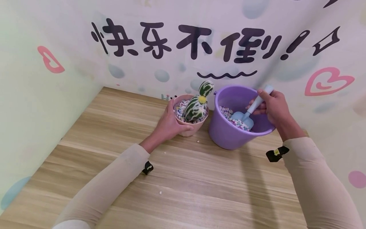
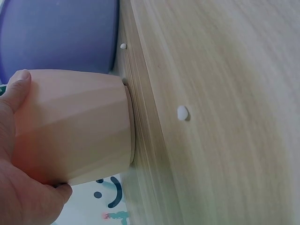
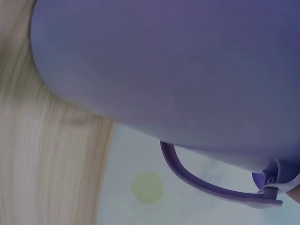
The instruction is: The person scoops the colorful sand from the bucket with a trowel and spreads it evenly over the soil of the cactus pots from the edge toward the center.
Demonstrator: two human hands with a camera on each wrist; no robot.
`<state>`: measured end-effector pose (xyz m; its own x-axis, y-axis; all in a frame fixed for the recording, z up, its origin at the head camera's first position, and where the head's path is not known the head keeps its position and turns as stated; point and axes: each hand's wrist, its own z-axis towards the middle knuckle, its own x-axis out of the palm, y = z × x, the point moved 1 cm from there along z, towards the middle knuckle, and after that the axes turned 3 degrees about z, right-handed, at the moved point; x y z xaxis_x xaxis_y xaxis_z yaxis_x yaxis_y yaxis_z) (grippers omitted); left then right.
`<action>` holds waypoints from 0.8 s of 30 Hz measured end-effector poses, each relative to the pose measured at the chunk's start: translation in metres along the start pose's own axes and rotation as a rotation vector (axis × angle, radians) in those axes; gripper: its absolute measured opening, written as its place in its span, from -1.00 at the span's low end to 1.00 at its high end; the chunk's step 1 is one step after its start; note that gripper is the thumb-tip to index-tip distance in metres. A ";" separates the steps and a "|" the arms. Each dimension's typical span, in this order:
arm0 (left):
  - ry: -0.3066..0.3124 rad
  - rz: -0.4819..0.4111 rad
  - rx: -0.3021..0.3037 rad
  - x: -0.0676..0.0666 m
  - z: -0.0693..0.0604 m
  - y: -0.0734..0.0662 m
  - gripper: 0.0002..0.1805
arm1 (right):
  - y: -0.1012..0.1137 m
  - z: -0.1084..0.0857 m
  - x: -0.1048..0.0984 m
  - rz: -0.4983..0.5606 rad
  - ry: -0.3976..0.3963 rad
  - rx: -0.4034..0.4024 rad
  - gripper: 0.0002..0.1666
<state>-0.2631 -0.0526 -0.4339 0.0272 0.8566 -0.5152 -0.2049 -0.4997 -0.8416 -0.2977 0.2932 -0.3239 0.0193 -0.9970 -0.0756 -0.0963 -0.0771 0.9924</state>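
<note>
My left hand (image 1: 170, 123) grips a pink flowerpot (image 1: 190, 129), thumb across its near side and fingers round its left side. Out of the pot's small multicoloured pebbles (image 1: 181, 109) rises a green and white striped cactus (image 1: 195, 108). In the left wrist view the pot's plain wall (image 2: 75, 126) lies between thumb and fingers. Just right of it stands a purple bucket (image 1: 228, 136) with pebbles at the bottom. Over the bucket, my right hand (image 1: 275, 106) holds a light blue toy shovel (image 1: 256, 103) by its handle; its blade touches the pebbles. The right wrist view hides this hand almost wholly.
The wood-grain table (image 1: 183, 178) meets a printed backdrop (image 1: 160, 63) close behind pot and bucket. A few stray pebbles lie on the table, one of them a white pebble (image 2: 183, 113) near the pot. The bucket's purple handle (image 3: 201, 185) hangs on its far side.
</note>
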 end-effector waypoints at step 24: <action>-0.038 0.012 -0.040 0.001 -0.008 -0.004 0.34 | 0.004 0.004 -0.001 0.135 -0.077 0.113 -0.57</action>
<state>-0.2541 -0.0507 -0.4328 -0.0119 0.8546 -0.5191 -0.1653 -0.5137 -0.8419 -0.3023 0.2938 -0.3205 -0.0771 -0.9960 0.0460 -0.2038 0.0609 0.9771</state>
